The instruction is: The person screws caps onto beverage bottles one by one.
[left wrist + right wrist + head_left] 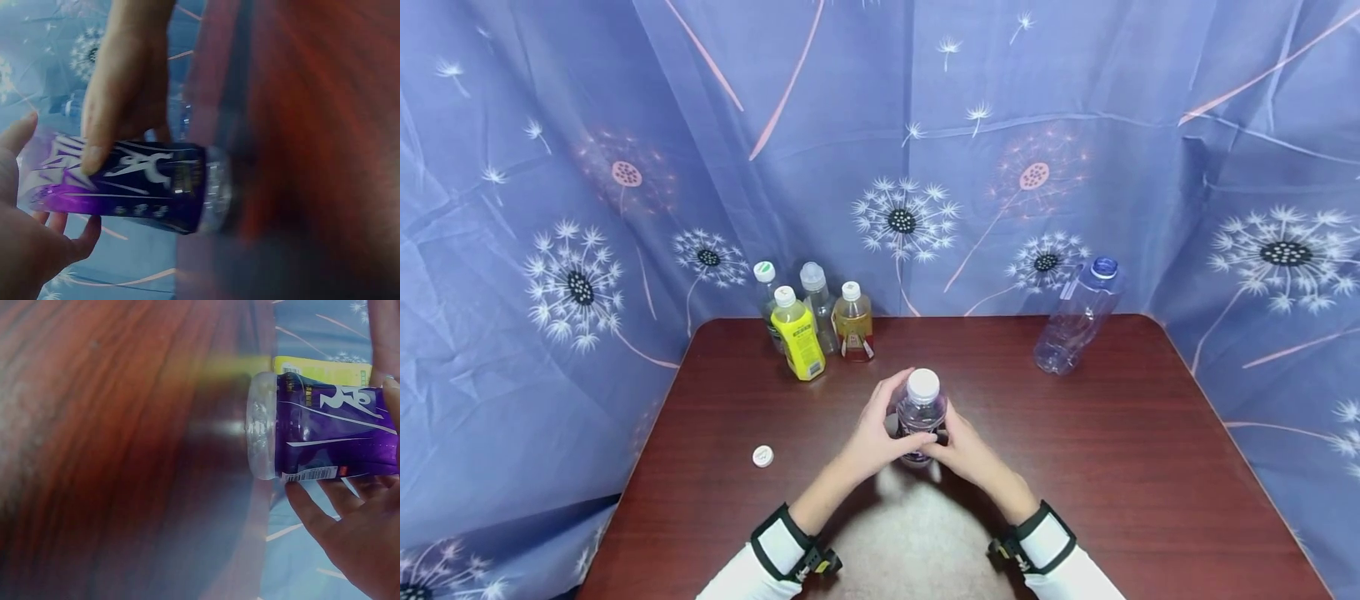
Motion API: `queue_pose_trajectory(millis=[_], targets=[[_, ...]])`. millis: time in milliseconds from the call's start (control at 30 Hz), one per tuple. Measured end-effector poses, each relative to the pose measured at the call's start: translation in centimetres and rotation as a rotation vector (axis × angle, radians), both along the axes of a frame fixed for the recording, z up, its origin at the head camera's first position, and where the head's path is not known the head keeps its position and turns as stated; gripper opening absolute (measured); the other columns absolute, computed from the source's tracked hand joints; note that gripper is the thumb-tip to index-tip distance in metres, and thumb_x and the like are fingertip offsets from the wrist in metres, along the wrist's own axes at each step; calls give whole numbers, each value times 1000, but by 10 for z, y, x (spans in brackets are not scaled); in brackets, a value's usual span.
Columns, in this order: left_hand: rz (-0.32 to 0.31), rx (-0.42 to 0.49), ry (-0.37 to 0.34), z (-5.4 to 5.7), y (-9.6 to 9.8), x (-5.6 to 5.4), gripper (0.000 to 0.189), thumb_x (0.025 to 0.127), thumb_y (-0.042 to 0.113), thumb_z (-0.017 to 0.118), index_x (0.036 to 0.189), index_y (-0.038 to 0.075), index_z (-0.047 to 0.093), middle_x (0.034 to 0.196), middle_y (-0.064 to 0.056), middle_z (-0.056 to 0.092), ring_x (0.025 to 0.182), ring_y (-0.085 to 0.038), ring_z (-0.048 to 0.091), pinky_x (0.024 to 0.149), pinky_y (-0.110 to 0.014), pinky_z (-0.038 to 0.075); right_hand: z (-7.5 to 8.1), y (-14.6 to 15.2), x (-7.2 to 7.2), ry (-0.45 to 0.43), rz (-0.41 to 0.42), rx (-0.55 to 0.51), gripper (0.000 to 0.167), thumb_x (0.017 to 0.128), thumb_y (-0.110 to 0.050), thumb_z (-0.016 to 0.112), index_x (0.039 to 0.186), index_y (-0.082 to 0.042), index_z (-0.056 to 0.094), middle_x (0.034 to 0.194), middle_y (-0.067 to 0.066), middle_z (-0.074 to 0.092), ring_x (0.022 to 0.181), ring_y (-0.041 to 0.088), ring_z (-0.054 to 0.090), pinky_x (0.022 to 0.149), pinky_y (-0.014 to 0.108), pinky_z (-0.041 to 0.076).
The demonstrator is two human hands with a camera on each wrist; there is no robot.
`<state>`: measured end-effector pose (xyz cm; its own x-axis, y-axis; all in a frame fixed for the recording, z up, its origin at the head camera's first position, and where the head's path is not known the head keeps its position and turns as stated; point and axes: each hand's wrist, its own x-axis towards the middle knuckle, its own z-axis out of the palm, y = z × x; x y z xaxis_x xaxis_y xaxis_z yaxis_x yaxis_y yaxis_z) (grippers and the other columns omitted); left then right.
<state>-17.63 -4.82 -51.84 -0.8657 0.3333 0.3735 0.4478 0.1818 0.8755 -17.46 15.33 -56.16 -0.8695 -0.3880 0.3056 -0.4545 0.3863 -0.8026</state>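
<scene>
Both hands hold an upright clear drink bottle (922, 412) with a white cap (922, 384) near the middle of the table. My left hand (877, 435) curves round its left side, and my right hand (961, 447) grips the right side, with the thumbs meeting in front. A purple and black label (150, 178) with white lettering wraps the bottle in the left wrist view. There, the thumb of the right hand (128, 94) presses on the label. In the right wrist view, a barcode (310, 474) shows near the bottle's clear base (261, 425), with fingers behind it.
Several bottles stand at the back left, among them a yellow-labelled bottle (801, 340) and an amber one (853, 323). A loose white cap (763, 456) lies on the left of the brown table (1150, 467). An uncapped bluish bottle (1075, 321) leans at the back right by the curtain (820, 167).
</scene>
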Motion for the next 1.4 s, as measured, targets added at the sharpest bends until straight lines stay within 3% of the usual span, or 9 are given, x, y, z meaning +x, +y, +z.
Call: queue_pose_trajectory(millis=[167, 367, 500, 633, 933, 1167, 1400], targets=[[51, 15, -13, -5, 2, 3, 85, 82, 16, 90, 155, 17, 47, 138, -10, 58, 124, -26, 58, 96, -46, 58, 5, 1, -1, -3, 2, 40, 79, 88, -8, 82, 150, 3, 35, 135, 27, 63, 122, 41, 64, 101, 54, 54], [77, -16, 0, -2, -1, 2, 82, 84, 16, 89, 155, 18, 48, 138, -10, 57, 124, -25, 58, 94, -39, 59, 18, 8, 0, -35, 42, 152, 89, 86, -18, 87, 154, 4, 33, 144, 25, 56, 133, 41, 56, 111, 55, 46], [114, -46, 32, 0, -9, -4, 83, 83, 12, 88, 155, 12, 47, 138, -16, 53, 123, -28, 58, 93, -39, 60, 27, 20, 4, -79, 4, 263, 81, 89, -22, 84, 150, 9, 40, 145, 29, 52, 131, 46, 55, 109, 58, 46], [196, -79, 84, 2, -21, -16, 84, 81, 10, 89, 154, 7, 47, 135, -20, 49, 121, -31, 58, 94, -42, 60, 35, 29, 7, -74, -38, 315, 69, 95, -27, 78, 146, 8, 47, 142, 28, 55, 126, 46, 59, 104, 59, 50], [393, -220, 161, 2, -49, -41, 88, 81, 14, 90, 156, 6, 44, 130, -21, 53, 120, -36, 56, 103, -54, 50, 32, 39, 12, -110, -76, 304, 59, 99, -28, 73, 143, 5, 52, 140, 23, 59, 123, 41, 63, 102, 57, 52], [504, -236, 187, 3, -61, -52, 80, 82, 14, 88, 148, 4, 43, 133, -21, 56, 121, -38, 54, 101, -53, 50, 30, 43, 11, -92, -72, 300, 54, 99, -27, 72, 140, 3, 56, 138, 22, 61, 120, 40, 66, 101, 56, 53], [599, -270, 297, -1, -68, -63, 74, 84, 17, 88, 143, 2, 47, 133, -23, 54, 121, -40, 52, 101, -55, 50, 29, 45, 9, -116, -80, 273, 48, 102, -29, 69, 138, 0, 60, 137, 17, 64, 120, 38, 66, 99, 55, 55]])
